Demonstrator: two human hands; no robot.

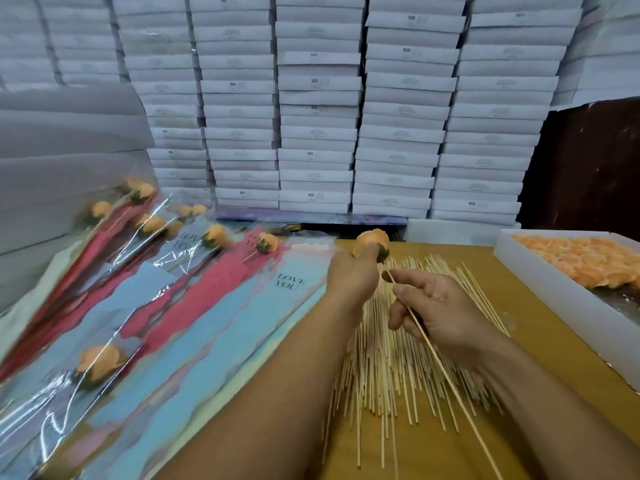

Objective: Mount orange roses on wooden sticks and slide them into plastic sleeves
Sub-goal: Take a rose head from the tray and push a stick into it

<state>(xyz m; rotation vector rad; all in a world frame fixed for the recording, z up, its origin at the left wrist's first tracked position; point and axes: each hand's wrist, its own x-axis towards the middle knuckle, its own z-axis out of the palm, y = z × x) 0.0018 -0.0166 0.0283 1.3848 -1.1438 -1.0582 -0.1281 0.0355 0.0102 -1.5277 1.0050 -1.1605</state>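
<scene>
Left hand (351, 277) grasps 1 orange rose (373, 241); right hand (438, 311) pinches 1 wooden stick (446, 375), tip near the rose's green base.

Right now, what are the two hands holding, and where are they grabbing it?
The left hand grips an orange rose around its lower side. The right hand pinches a wooden stick near its top end, aimed at the rose's green base.

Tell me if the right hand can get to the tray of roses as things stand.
Probably yes, but not freely: the right hand is pinching a stick aimed at the rose in the left hand. The tray sits to its right across bare table, nothing between.
</scene>
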